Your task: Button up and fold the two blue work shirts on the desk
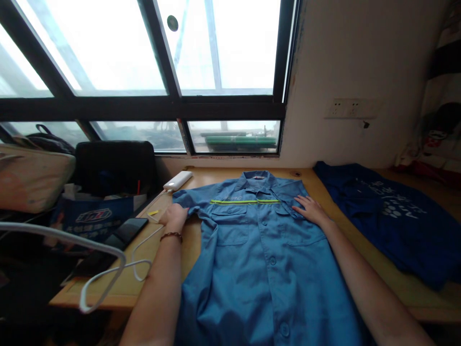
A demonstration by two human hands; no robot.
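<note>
A light blue button-up work shirt (259,259) with a yellow reflective stripe lies front up on the wooden table (363,250), collar toward the window. My left hand (175,215) is closed on the shirt's folded left sleeve at the shoulder edge; a bead bracelet is on that wrist. My right hand (309,209) lies flat, fingers spread, on the shirt's right shoulder beside the chest pocket.
A dark blue printed shirt (392,216) lies spread at the right. A white hanger (104,274), a black phone (126,231), a white power bank (177,180) with cable sit at the left. Bags (36,178) and a black chair back stand beyond the table's left edge.
</note>
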